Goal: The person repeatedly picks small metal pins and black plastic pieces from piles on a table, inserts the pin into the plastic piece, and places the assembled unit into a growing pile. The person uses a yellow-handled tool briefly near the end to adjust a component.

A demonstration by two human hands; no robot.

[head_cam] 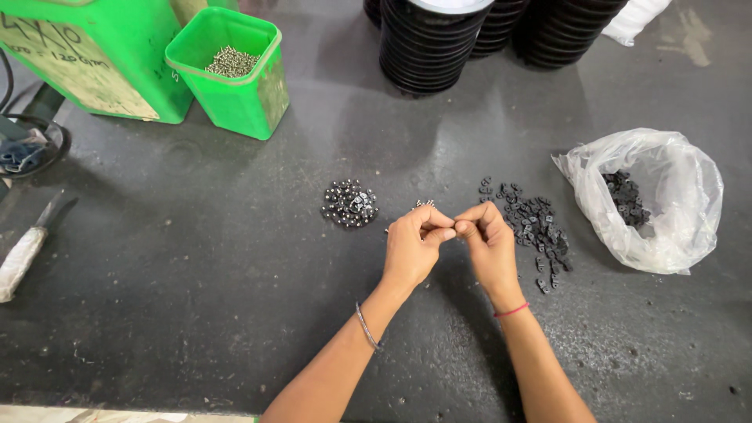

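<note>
Here the small part sits hidden between the fingertips of both hands, too tiny to make out, held just above the table. The left hand and right hand meet thumb to thumb, fingers pressed together in a pinch. Black clips lie just beside the right hand, with more in the plastic bag further right. A pile of shiny pieces lies near the left hand. The green bin of screws stands well apart, leaving bare room toward the near edge.

Two green bins, one plastic bag, three black stacks.
</note>
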